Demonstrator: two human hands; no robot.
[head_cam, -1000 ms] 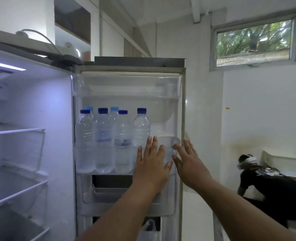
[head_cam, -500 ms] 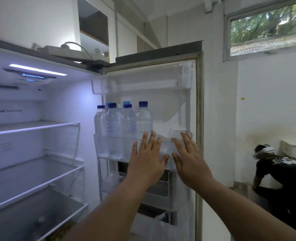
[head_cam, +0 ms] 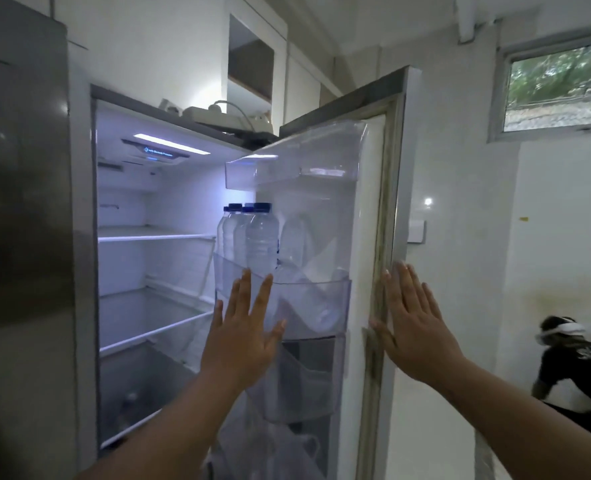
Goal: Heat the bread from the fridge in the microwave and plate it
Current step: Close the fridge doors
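The fridge [head_cam: 155, 258] stands lit inside, its glass shelves bare as far as I can see; no bread shows. Its right door [head_cam: 367, 216] is partly swung toward the cabinet. My left hand [head_cam: 244, 336] is flat with fingers spread against the clear door bin that holds several water bottles [head_cam: 257, 237]. My right hand [head_cam: 413, 325] lies flat with straight fingers by the door's outer edge and seal. Neither hand holds anything.
The fridge's closed left door [head_cam: 24, 202] fills the left side. A power strip [head_cam: 228, 116] lies on top of the fridge. A person in a dark shirt [head_cam: 574, 375] bends low at the right, below a window [head_cam: 561, 84]. A white wall is behind the door.
The fridge door has swung further toward the cabinet. My right hand has shifted from the door bin to the door's outer edge; my left hand stays flat on the bin.
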